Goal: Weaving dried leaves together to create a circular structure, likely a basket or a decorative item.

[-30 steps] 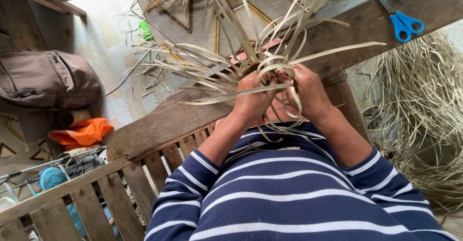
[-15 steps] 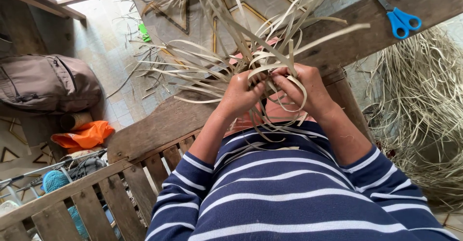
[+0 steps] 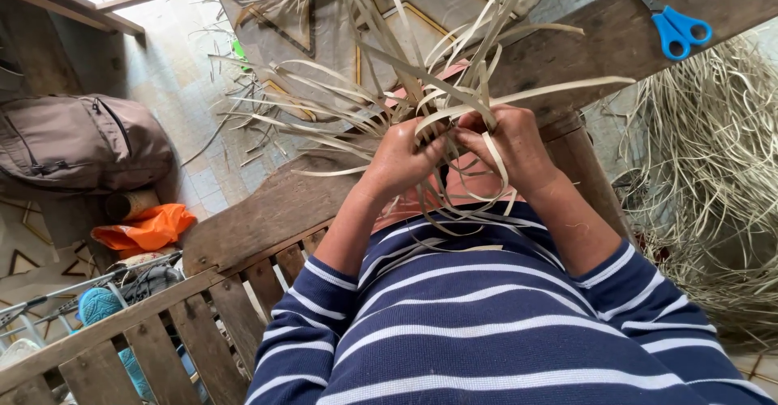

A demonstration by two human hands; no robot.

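In the head view, the left hand (image 3: 401, 162) and right hand (image 3: 515, 150) meet above the lap, each grip pinching the pale straw strips (image 3: 438, 101), which fan up and outward from between the fingers. Blue scissors (image 3: 677, 28) lie on the wooden bench (image 3: 267, 211) near its far right end.

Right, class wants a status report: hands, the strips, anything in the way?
Left hand and right hand both gripping the pale strips. Strips fan outward, loose. Blue scissors lie apart on the wooden plank.

Scissors (image 3: 677, 26) on plank (image 3: 616, 40) far right; backpack (image 3: 77, 142) on floor left; strip pile (image 3: 713, 170) right of hands.
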